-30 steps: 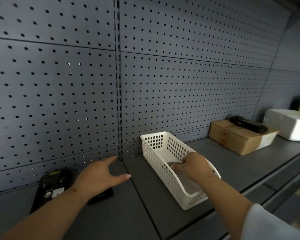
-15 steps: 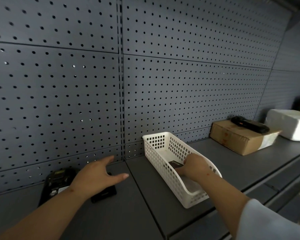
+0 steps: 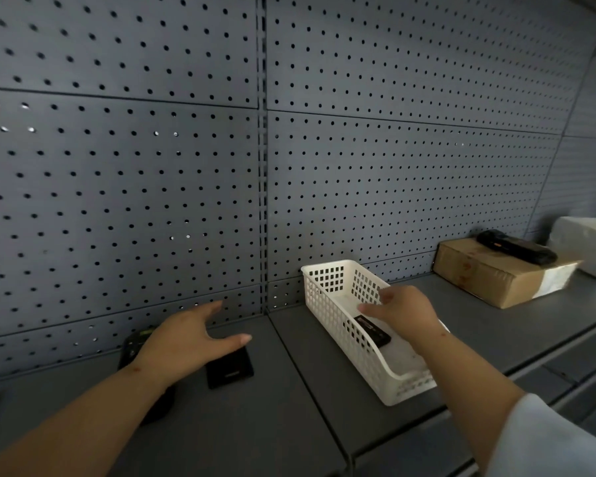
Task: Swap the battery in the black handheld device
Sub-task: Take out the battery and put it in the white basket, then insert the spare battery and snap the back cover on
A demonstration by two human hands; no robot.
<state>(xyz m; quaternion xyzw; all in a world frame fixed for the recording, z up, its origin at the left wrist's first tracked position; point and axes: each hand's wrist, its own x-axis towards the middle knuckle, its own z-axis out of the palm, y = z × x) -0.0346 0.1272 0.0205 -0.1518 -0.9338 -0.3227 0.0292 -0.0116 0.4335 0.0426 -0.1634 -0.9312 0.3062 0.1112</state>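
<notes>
Grey pegboard panels (image 3: 393, 187) backed a dark shelf (image 3: 283, 425), on which a white basket (image 3: 327, 304) stood near the middle. Half a second before, the right hand (image 3: 408, 309) had been closed around a dark battery low inside the basket. At this moment the battery (image 3: 372, 330) lay flat on the basket floor and the right hand was above it, fingers spread and holding nothing. This indicated that one battery had been deposited, probably the spent unit, so the removal half of the swap appeared complete.

The left hand (image 3: 186, 339) hovered palm down with fingers and thumb extended, gripping nothing, the forearm reaching in from the lower left. It largely covered the black handheld device (image 3: 135, 342), which lay on the shelf against the pegboard. A flat black square part (image 3: 229, 370), possibly the battery cover or the replacement cell, rested just beside the left fingertips. A cardboard box (image 3: 496, 273) stood well apart to the right.
</notes>
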